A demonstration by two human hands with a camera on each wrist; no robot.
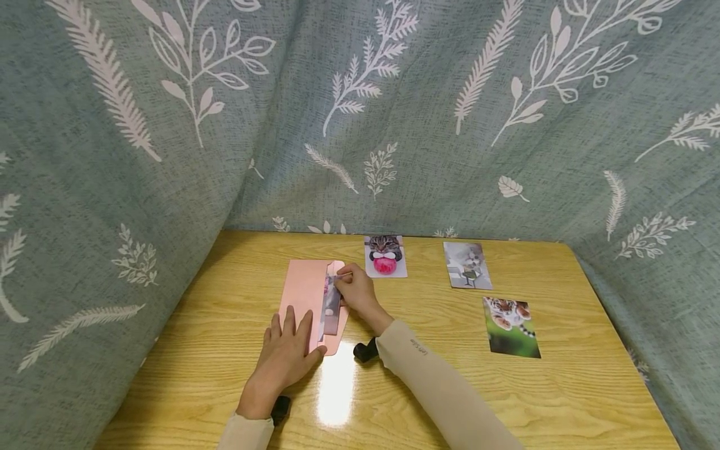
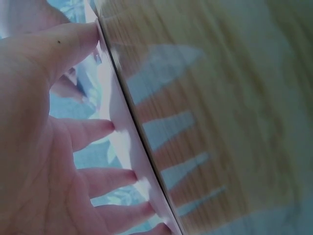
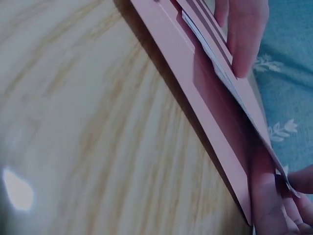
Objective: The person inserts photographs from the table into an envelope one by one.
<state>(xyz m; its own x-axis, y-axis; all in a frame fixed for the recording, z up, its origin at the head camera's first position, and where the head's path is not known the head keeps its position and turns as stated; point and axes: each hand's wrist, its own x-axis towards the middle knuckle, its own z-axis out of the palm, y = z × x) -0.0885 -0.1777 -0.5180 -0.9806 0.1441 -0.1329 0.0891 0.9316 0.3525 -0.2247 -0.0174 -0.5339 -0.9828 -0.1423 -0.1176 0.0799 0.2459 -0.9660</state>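
A pink envelope [image 1: 306, 281] lies on the table with its opening and flap toward the right. My left hand [image 1: 288, 350] rests on its near part, fingers spread and straight, the thumb by the opening's near corner. A photo card [image 1: 332, 312] sits partly inside the envelope, its right part showing over the flap. My right hand [image 1: 360, 292] pinches the card's outer edge near the far end. In the right wrist view, the right fingers [image 3: 269, 196] reach between the card [image 3: 230, 85] and the flap [image 3: 195, 103]. Most of the card's picture is hidden.
A cat photo card [image 1: 385, 256] lies right of the envelope at the back. Farther right are a grey picture card [image 1: 468, 265] and a tiger photo card [image 1: 512, 327]. A patterned green cloth [image 1: 422, 187] hangs behind the wooden table [image 1: 427, 300] and at its sides.
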